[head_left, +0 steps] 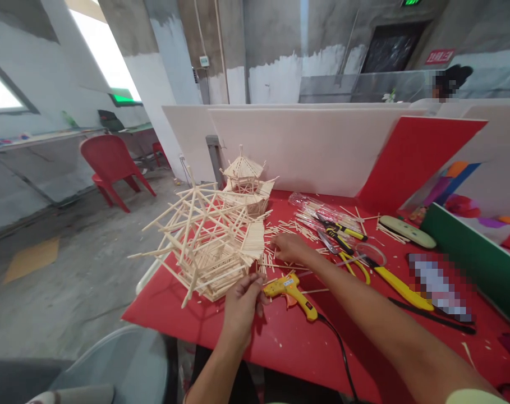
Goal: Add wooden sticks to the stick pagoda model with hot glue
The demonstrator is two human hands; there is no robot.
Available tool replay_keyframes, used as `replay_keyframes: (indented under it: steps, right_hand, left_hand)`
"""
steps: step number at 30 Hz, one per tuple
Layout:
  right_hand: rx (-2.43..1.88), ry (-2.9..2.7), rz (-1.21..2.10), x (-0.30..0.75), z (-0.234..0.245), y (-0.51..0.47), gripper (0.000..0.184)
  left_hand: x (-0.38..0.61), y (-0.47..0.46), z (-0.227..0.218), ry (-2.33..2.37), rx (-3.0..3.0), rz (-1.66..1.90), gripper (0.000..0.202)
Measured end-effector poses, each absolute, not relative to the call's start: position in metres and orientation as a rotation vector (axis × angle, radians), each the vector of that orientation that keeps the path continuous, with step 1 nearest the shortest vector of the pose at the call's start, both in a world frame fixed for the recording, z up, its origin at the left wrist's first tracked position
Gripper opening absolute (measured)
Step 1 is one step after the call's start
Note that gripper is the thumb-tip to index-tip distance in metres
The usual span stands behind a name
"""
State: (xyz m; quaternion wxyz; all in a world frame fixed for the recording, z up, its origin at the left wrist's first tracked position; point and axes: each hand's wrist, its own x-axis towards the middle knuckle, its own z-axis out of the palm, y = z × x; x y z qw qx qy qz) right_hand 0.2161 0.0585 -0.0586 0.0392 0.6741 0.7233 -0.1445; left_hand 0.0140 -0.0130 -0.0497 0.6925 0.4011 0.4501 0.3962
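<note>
A large model frame of thin wooden sticks (208, 235) lies tilted on the red table (288, 336). My left hand (241, 306) grips its near lower edge, fingers closed on the frame. My right hand (289, 247) reaches over the scattered loose sticks (288, 230) beside the frame, fingers curled down onto them; what it pinches is hidden. A smaller finished stick pavilion (245, 182) stands behind the frame. A yellow glue gun (289, 292) lies between my two hands, its black cord running toward me.
Yellow-handled pliers and cutters (343, 238), a yellow knife (400, 286), plastic stick packets (317, 210) and a pale green case (407, 231) lie to the right. White and red boards (322, 146) wall the table's back. A red chair (111, 165) stands left on the concrete floor.
</note>
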Motion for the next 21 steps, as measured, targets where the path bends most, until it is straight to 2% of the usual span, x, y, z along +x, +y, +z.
replay_keyframes:
  steps: [9,21]
  right_hand:
    - [2.082,2.198,-0.499,0.211,-0.062,0.068,0.033]
    - [2.065,2.021,-0.772,0.201,-0.057,0.06,0.033]
  left_hand:
    - [0.005,-0.012,-0.051,1.014,0.874,0.928,0.033]
    - [0.004,-0.013,-0.051,1.012,0.868,0.937,0.033]
